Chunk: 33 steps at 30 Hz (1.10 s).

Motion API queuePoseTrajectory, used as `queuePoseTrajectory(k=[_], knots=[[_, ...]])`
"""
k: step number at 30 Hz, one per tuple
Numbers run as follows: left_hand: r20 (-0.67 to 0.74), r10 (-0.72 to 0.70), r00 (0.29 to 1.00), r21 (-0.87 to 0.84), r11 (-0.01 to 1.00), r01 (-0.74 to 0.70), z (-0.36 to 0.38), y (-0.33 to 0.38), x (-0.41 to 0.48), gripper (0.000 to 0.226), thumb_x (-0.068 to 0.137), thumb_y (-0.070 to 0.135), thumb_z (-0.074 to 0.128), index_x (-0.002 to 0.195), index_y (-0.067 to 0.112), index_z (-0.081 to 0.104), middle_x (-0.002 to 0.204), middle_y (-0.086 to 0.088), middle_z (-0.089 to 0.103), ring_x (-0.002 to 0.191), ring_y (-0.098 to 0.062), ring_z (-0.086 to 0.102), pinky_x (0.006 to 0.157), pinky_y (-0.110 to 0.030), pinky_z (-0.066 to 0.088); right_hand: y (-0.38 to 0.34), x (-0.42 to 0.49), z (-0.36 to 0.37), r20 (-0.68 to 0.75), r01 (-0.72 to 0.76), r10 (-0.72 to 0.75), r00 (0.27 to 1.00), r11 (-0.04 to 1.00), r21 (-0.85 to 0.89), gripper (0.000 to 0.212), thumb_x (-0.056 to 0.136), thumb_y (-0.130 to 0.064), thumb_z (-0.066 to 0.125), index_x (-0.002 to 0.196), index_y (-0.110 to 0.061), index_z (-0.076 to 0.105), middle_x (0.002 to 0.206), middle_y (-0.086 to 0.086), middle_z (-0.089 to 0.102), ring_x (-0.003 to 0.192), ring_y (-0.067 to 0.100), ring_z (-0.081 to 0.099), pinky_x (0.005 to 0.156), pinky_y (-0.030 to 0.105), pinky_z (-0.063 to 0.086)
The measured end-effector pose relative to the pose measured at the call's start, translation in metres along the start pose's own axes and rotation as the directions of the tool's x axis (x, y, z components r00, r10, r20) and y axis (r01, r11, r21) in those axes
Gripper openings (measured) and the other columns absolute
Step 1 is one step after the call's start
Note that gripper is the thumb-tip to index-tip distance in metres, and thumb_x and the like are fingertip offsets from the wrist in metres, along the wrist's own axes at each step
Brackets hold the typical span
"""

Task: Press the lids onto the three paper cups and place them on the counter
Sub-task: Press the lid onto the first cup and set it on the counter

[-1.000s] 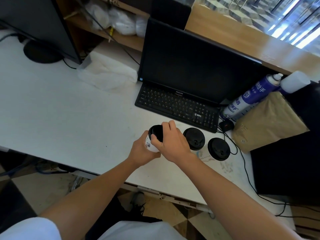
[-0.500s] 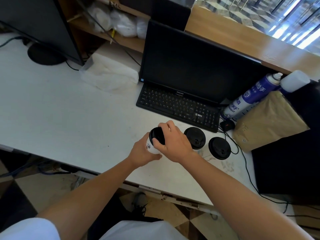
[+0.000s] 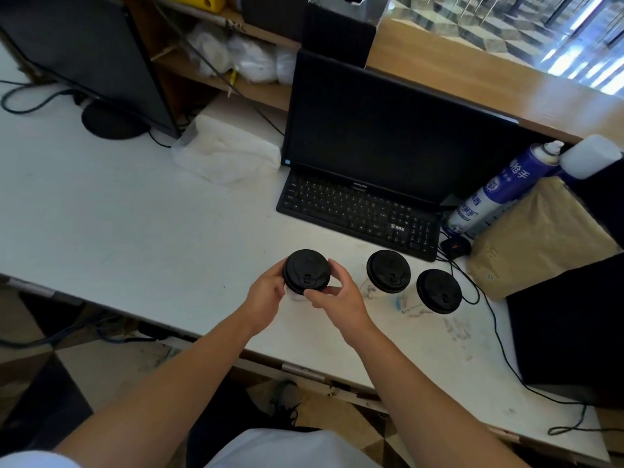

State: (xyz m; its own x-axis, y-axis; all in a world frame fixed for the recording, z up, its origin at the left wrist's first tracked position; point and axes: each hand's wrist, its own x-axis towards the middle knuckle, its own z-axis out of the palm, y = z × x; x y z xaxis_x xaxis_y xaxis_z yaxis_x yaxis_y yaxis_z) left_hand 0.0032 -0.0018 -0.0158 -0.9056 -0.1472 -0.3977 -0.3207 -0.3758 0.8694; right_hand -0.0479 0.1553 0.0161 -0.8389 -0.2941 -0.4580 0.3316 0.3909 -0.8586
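Pressing the last lid [image 3: 306, 272] down, looks like: left hand [image 3: 266, 295] and right hand [image 3: 337, 293] both cup the third cup [image 3: 294, 295] on the desk [image 3: 141, 211], fingers curled around its rim. Next up, probably let go beside the other two cups [image 3: 388, 271].

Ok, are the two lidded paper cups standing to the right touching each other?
Apart. The head view shows a pale strip of desk between the middle black lid and the rightmost black lid; their rims do not meet.

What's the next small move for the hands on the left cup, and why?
Probably let go. The black lid already looks flat on the left cup, like the two lidded cups beside it, while the left hand and right hand flank it.
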Motion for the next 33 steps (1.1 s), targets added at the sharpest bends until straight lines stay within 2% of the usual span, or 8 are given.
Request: queuePoseTrajectory(k=[3,5,10,14,19,25,30,33], knots=[[-0.056,-0.064,0.996,-0.130,0.990,0.056,0.003,0.003,-0.001,0.037,0.097,0.020,0.040,0.122,0.020,0.066,0.125,0.003,0.066,0.129,-0.018,0.051,0.108,-0.034,0.035,0.000,0.002,0.000,0.067,-0.077,0.063,0.996,0.967,0.244,0.050,0.090,-0.014,0.069,0.136,-0.026,0.058,0.132,-0.004,0.063,0.108,0.023,0.067,0.089,0.042,0.060],[-0.133,-0.131,0.982,-0.125,0.986,0.115,0.006,0.001,0.001,0.037,0.105,0.038,0.036,0.126,0.024,0.063,0.134,0.004,0.062,0.136,-0.017,0.046,0.116,-0.039,0.032,-0.004,0.003,0.002,0.081,-0.148,0.127,0.989,0.917,0.371,0.031,0.100,-0.024,0.058,0.131,-0.022,0.063,0.132,0.004,0.063,0.111,0.027,0.064,0.086,0.041,0.060],[-0.176,-0.080,0.981,0.034,0.996,0.087,0.014,0.001,-0.001,0.038,0.107,0.046,0.027,0.114,0.038,0.063,0.133,0.002,0.062,0.128,-0.015,0.052,0.114,-0.040,0.038,-0.007,0.005,0.006,0.077,-0.240,0.229,0.970,0.877,0.415,0.037,0.104,-0.042,0.048,0.132,-0.022,0.062,0.126,0.001,0.065,0.110,0.027,0.063,0.082,0.037,0.060],[-0.185,-0.031,0.982,0.094,0.994,0.049,0.013,0.001,0.000,0.044,0.106,0.047,0.027,0.128,0.028,0.062,0.132,0.001,0.063,0.127,-0.016,0.054,0.109,-0.038,0.042,-0.006,0.009,0.007,0.052,-0.255,0.257,0.965,0.874,0.415,0.036,0.104,-0.045,0.046,0.128,-0.023,0.060,0.114,-0.009,0.062,0.103,0.024,0.063,0.073,0.034,0.059],[-0.191,0.049,0.980,0.205,0.979,-0.009,0.009,0.000,0.004,0.044,0.107,0.041,0.027,0.127,0.020,0.061,0.126,-0.002,0.064,0.122,-0.018,0.057,0.100,-0.035,0.048,0.001,0.018,0.013,-0.065,-0.111,0.119,0.991,0.987,0.115,0.042,0.107,-0.044,0.033,0.125,-0.020,0.061,0.125,0.004,0.064,0.110,0.025,0.063,0.070,0.035,0.062],[-0.182,0.143,0.973,0.411,0.910,-0.057,0.000,-0.002,0.011,0.038,0.108,0.037,0.026,0.122,0.020,0.056,0.118,-0.003,0.061,0.115,-0.022,0.059,0.097,-0.044,0.055,0.008,0.024,0.011,-0.138,0.084,-0.130,0.982,0.950,-0.299,0.033,0.109,-0.036,0.027,0.105,-0.018,0.054,0.095,0.005,0.062,0.085,0.024,0.060,0.078,0.053,0.058],[-0.158,0.286,0.945,0.593,0.793,-0.141,-0.002,-0.002,0.010,0.038,0.109,0.031,0.025,0.128,0.018,0.055,0.115,0.001,0.064,0.108,-0.018,0.061,0.098,-0.039,0.052,0.007,0.023,0.010,-0.131,0.166,-0.250,0.959,0.876,-0.452,0.034,0.109,-0.027,0.028,0.101,-0.009,0.055,0.097,0.006,0.057,0.088,0.025,0.056,0.076,0.041,0.051],[-0.168,0.331,0.929,0.611,0.774,-0.166,0.004,0.001,0.008,0.036,0.109,0.022,0.027,0.135,0.014,0.051,0.122,0.003,0.059,0.114,-0.015,0.057,0.096,-0.019,0.046,0.002,0.024,0.009,-0.132,0.154,-0.229,0.964,0.893,-0.422,0.027,0.107,-0.020,0.032,0.103,-0.007,0.055,0.101,0.011,0.059,0.087,0.028,0.060,0.065,0.040,0.056]])
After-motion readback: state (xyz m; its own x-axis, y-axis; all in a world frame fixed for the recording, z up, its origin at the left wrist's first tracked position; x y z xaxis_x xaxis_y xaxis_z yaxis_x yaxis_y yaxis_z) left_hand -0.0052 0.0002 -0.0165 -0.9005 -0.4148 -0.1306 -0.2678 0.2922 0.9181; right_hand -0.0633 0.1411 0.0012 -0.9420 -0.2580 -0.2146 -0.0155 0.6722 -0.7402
